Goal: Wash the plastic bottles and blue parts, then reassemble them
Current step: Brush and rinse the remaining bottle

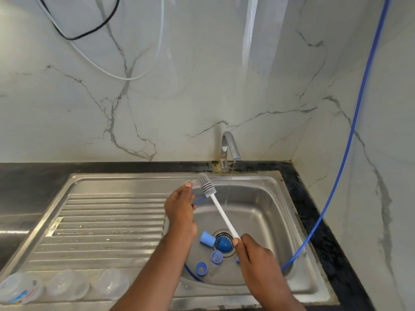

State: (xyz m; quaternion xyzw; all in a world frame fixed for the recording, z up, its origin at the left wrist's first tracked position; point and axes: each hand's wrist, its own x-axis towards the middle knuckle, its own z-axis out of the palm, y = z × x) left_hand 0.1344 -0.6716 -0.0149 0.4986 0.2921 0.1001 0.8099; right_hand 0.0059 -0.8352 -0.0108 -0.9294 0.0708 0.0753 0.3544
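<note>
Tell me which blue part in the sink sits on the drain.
The dark blue dome-shaped part; it alone sits on the drain strainer, the lighter blue pieces lie beside it.

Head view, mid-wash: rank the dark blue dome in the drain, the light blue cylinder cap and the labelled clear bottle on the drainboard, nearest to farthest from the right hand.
From the right hand:
1. Dark blue dome, in the drain, just left of the hand.
2. Light blue cylinder cap, lying left of the drain.
3. Labelled clear bottle, at the far-left end of the drainboard.
</note>
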